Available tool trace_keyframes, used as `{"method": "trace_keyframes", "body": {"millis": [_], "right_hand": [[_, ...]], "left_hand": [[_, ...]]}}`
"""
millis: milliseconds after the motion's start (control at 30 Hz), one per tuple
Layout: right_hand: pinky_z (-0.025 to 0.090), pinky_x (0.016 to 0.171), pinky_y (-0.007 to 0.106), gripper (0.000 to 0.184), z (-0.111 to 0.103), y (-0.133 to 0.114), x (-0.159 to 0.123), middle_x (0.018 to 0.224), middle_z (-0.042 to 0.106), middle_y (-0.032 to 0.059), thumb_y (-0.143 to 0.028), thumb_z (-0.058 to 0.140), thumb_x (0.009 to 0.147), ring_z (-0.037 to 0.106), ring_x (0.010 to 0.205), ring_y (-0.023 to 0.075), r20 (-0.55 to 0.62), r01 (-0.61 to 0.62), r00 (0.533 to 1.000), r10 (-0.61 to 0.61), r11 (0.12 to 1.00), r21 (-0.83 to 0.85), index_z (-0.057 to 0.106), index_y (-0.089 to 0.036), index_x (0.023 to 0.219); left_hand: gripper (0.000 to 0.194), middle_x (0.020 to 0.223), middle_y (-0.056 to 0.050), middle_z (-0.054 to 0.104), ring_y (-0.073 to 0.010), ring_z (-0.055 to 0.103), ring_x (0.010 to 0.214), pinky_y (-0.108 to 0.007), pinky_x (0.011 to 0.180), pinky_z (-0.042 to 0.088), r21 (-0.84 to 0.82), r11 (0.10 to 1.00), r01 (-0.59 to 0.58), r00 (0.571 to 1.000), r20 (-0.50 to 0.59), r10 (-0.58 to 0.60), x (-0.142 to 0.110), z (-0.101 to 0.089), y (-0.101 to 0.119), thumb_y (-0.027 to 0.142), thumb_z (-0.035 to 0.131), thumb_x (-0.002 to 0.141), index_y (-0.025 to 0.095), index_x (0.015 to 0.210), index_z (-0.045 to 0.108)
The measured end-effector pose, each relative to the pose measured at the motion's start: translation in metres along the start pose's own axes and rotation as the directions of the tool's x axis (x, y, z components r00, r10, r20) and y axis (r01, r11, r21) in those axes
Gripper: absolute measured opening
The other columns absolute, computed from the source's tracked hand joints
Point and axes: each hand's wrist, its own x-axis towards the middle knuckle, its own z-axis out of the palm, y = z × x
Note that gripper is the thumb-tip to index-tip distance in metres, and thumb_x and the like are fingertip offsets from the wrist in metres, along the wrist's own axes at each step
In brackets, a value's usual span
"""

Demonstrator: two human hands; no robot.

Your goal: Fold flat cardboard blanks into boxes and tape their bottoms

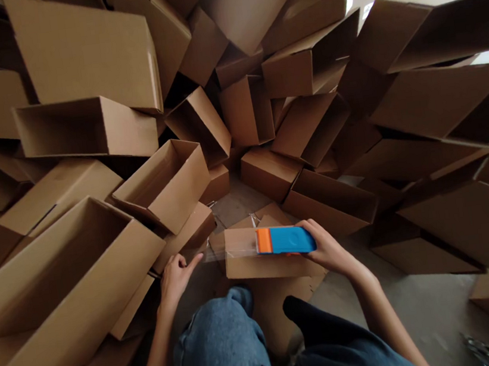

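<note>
My right hand [322, 246] is wrapped round a blue and orange tape dispenser [287, 240], which lies against the top of a closed cardboard box [255, 267] in front of my knees. A strip of clear tape [240, 249] runs from the dispenser's orange end leftward across the box and past its left edge. To the left of the box is my left hand [177, 283], its thumb stretched toward the loose tape and apart from the curled fingers. Nothing shows in its grip; whether the thumb touches the tape I cannot tell.
Many open cardboard boxes are heaped all round, such as a long one [73, 289] at the left, a smaller one [168, 184] nearer the middle and another [328, 199] at the right. Flat cardboard [283, 310] lies on the grey floor [422, 303] between my legs.
</note>
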Motion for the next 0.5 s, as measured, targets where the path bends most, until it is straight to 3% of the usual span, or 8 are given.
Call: {"method": "trace_keyframes", "body": {"millis": [500], "right_hand": [[0.045, 0.079, 0.035, 0.034, 0.002, -0.0064, 0.0009, 0.096, 0.053, 0.0036, -0.018, 0.064, 0.07, 0.056, 0.089, 0.0224, -0.002, -0.032, 1.0, 0.032, 0.999, -0.01, 0.054, -0.024, 0.102]], "left_hand": [[0.059, 0.068, 0.001, 0.048, -0.0202, 0.052, 0.067, -0.029, 0.065, 0.033, 0.024, 0.998, 0.066, 0.998, -0.002, -0.066, 0.0003, 0.0045, 0.0035, 0.081, 0.049, 0.077, 0.025, 0.065, 0.035]]}}
